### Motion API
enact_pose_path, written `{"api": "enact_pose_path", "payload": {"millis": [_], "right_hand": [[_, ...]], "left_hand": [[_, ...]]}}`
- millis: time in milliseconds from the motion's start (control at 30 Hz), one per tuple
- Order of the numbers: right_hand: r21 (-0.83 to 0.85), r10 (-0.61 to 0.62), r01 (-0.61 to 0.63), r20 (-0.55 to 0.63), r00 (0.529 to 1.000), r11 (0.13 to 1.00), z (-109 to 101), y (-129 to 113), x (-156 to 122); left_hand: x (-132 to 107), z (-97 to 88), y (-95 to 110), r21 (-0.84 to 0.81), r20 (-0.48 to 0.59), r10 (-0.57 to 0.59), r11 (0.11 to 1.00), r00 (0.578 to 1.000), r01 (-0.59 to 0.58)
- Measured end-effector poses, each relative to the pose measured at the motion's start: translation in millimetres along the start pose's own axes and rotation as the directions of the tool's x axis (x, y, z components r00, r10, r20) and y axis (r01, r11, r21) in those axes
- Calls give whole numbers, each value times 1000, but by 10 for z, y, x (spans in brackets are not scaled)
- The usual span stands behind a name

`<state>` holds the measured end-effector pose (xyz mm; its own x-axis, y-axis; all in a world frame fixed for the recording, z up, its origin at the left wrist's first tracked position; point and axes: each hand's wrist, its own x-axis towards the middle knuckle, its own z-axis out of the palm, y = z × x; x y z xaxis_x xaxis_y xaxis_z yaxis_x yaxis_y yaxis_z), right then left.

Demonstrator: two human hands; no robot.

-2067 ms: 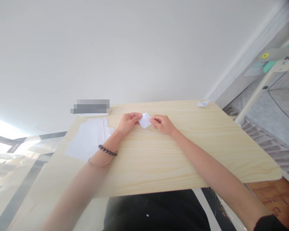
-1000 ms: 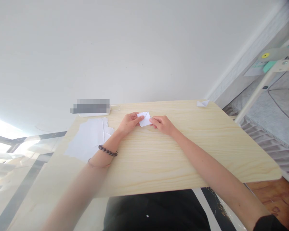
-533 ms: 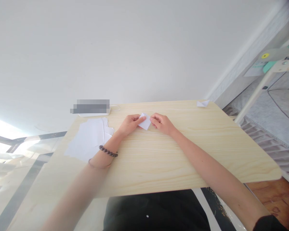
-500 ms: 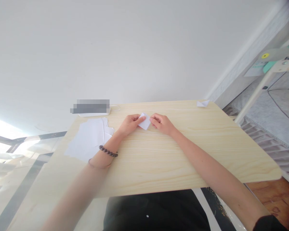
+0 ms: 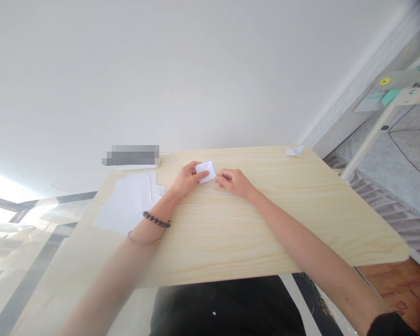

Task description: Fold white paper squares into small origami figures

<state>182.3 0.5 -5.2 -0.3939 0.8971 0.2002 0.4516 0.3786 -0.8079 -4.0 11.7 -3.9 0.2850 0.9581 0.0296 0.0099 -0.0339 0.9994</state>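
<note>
L hand [image 5: 186, 178] pinched folded paper [image 5: 206, 171] above worktop [image 5: 231, 224]; R hand [image 5: 233, 181] just beside its right edge, grip closed w/ fingertips touching.

Your left hand [image 5: 186, 178] pinches a small folded white paper [image 5: 206, 171] at its left edge, thumb on top. Your right hand [image 5: 234, 181] meets the paper's right corner with fingertips curled. Both hands sit at mid-table on the light wooden tabletop [image 5: 231, 233]. A beaded bracelet [image 5: 156, 220] circles your left wrist. Loose white sheets [image 5: 129, 200] lie left of that hand. A white box [image 5: 136, 164] sits at the far edge; a folded paper piece [image 5: 295, 150] lies at the far right corner.
</note>
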Motion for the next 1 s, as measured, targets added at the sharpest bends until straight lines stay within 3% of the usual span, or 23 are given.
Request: {"api": "enact_pose_path", "payload": {"millis": [267, 433, 700, 1000], "right_hand": [[0, -49, 49, 49, 998, 999, -31, -19, -12], [-8, -18, 18, 14, 1000, 1000, -27, -27, -12], [17, -16, 17, -59, 998, 1000, -32, 8, 3], [-20, 2, -2, -20, 1000, 1000, -35, -1, 6]], "left_hand": [[-25, 14, 41, 12, 87, -27, 1000, 996, 26], [-34, 23, 44, -5, 69, -32, 999, 997, 32], [-27, 19, 21, -11, 73, 19, 1000, 997, -18], [7, -22, -30, 14, 113, 99, 995, 989, -101]]}}
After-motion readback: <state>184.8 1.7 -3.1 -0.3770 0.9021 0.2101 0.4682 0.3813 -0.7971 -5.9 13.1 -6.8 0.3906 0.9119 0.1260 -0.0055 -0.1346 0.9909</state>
